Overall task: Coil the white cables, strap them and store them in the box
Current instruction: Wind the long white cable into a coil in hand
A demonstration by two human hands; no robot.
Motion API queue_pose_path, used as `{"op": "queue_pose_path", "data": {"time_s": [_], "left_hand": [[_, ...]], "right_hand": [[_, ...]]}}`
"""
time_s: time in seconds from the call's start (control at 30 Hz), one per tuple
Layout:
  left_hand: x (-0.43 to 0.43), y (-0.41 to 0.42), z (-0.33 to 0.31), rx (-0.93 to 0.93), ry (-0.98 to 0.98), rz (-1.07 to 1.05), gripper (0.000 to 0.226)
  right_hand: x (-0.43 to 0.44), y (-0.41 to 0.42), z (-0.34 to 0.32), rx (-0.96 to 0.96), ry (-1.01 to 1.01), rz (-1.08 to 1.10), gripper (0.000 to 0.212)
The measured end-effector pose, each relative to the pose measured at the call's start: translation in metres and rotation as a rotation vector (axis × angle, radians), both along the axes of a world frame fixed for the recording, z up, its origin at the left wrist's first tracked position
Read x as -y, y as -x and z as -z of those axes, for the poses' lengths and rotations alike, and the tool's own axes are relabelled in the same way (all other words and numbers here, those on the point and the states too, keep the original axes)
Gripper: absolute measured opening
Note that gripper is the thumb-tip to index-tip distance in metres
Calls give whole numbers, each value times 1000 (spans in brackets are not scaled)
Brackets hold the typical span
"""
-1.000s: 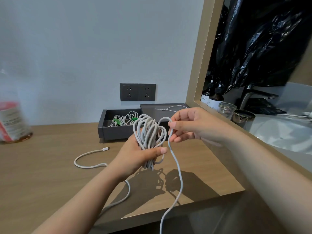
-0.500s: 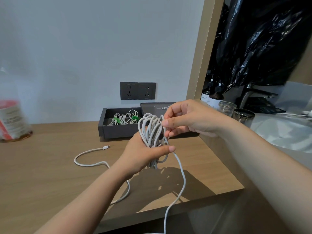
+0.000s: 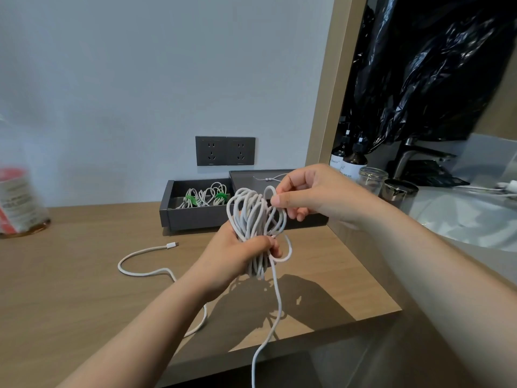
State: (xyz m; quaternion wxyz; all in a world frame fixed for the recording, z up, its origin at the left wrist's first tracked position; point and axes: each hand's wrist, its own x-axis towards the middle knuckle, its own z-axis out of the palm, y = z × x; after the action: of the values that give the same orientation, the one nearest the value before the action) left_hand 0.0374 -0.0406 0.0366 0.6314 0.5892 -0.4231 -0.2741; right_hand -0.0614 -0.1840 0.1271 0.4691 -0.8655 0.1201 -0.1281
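Above the right half of the table (image 3: pixel 84 275), toward its front edge, the left hand (image 3: pixel 237 253) grips a bundle of white cable (image 3: pixel 251 217) round its waist. Its fingers are curled tight, probably so the loops cannot spring apart. The right hand (image 3: pixel 313 197) pinches one loop at the bundle's top between thumb and forefinger, likely to lay it in with the rest. An uncoiled tail (image 3: pixel 275 292) hangs from the bundle past the front edge, and a connector end (image 3: pixel 171 245) lies near the table's middle. The dark box (image 3: pixel 195 217) sits open at the back edge, where finished coils can be dropped in. Counted: two hands, one bundle in hand and two green straps (image 3: pixel 191 198) in the box. How many coils those straps bind cannot be told.
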Motion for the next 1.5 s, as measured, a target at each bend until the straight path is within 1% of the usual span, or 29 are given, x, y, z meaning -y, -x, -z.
{"op": "queue_pose_path", "data": {"time_s": [0.13,0.27,0.4,0.47,0.53,0.67,0.77,0.97,1.03,1.1,1.2,1.27,1.33,1.4,1.5], "left_hand": [[1,-3,-1,-174,56,10,15],[3,-12,3,-256,104,-104,7],[4,-22,5,-316,110,-188,8],[5,-24,5,-316,110,-199,9],[7,-23,5,-294,108,-199,9],[10,-19,6,-232,99,-164,8],[10,-15,6,-211,100,-153,7],[9,-13,6,-210,115,-135,9],[10,-13,5,-297,144,-143,9],[12,-15,3,-444,204,-155,9],[18,-17,3,-646,269,-163,22],[21,-18,5,-721,270,-162,23],[21,-19,7,-715,258,-145,14],[20,-18,9,-649,226,-131,3],[16,-18,9,-561,167,-98,8]], "right_hand": [[4,1,9,64,45,113,16],[9,10,25,102,7,146,14],[12,26,48,56,-18,149,9],[9,30,63,25,-26,151,9],[2,30,76,41,-38,166,10],[-11,18,86,209,-71,245,12],[-16,8,82,273,-63,276,16],[-13,2,74,253,40,290,11],[-12,3,76,235,115,311,11],[-15,4,78,222,175,317,12],[-18,4,80,214,170,325,14],[-20,2,82,197,161,338,14],[-20,0,84,173,137,330,13],[-19,1,84,157,100,307,14],[-4,1,70,205,77,328,14]]}}
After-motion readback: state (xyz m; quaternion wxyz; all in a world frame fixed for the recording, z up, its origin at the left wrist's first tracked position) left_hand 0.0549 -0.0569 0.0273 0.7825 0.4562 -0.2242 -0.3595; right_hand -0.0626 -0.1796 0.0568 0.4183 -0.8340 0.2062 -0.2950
